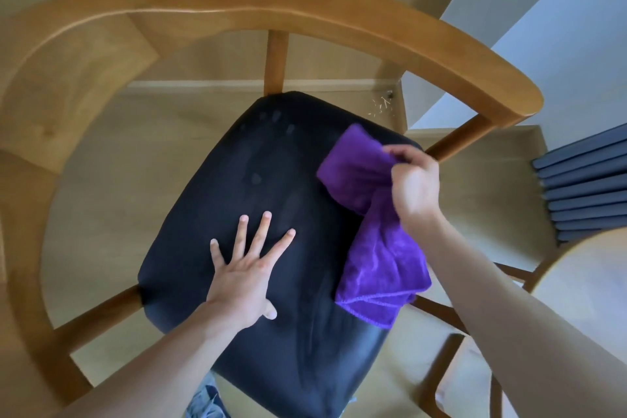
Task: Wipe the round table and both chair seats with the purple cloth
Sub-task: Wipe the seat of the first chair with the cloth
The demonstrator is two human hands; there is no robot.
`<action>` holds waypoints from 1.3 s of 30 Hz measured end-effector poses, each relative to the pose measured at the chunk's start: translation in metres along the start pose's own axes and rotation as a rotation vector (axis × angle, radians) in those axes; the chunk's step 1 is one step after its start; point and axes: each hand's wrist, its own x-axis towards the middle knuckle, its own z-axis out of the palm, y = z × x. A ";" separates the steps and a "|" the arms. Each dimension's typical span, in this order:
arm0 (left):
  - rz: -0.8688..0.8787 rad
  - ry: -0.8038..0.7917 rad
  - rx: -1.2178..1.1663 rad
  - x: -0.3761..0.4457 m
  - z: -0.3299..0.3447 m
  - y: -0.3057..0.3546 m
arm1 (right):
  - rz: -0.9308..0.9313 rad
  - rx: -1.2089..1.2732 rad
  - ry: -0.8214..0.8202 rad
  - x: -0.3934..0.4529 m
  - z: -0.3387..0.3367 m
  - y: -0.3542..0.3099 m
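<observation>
Gripping the purple cloth [376, 231], right hand [415, 187] trails it toward the viewer; left hand [246, 273] lies flat on seat [271, 173].

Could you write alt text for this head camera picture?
A right hand grips a purple cloth over a black chair seat, while the left hand rests flat, fingers spread, on the seat. The chair's curved wooden back arcs above.

Left hand [242, 276] flat, fingers spread, on the black chair seat [217, 214] near its front-left part. Right hand [412, 185] grips bunched purple cloth [380, 248] over the seat's right edge; cloth hangs past the front-right corner. Curved wooden backrest [305, 10] beyond.
</observation>
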 end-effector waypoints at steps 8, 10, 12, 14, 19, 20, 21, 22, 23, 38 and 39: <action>0.007 0.024 -0.017 0.001 0.003 0.000 | -0.157 -0.763 -0.272 0.020 0.071 0.025; 0.013 0.033 -0.023 0.002 0.005 -0.001 | -0.225 -0.967 -0.222 0.022 0.084 0.047; 0.015 0.041 -0.024 0.003 0.006 -0.001 | -0.315 -1.008 -0.130 0.023 0.088 0.060; 0.019 0.045 -0.025 0.003 0.005 0.000 | -0.380 -0.958 -0.095 0.023 0.086 0.065; 0.011 0.077 -0.067 0.000 0.001 0.001 | -0.521 -0.973 -0.235 -0.004 0.084 0.070; -0.003 0.096 -0.087 -0.001 0.000 0.000 | -0.541 -0.986 -0.268 -0.013 0.085 0.070; -0.022 0.118 -0.106 -0.003 0.001 -0.002 | -0.567 -1.002 -0.302 -0.023 0.085 0.071; -0.046 0.139 -0.125 -0.005 0.002 -0.004 | -0.594 -1.020 -0.341 -0.035 0.083 0.073; -0.068 0.154 -0.144 -0.007 0.002 -0.006 | -0.619 -1.035 -0.386 -0.047 0.081 0.076; -0.098 0.101 -0.138 -0.011 -0.009 -0.029 | -1.329 -1.315 -0.997 -0.060 0.007 0.094; -0.115 0.093 -0.150 -0.010 -0.009 -0.029 | -1.306 -1.356 -0.975 -0.041 0.007 0.087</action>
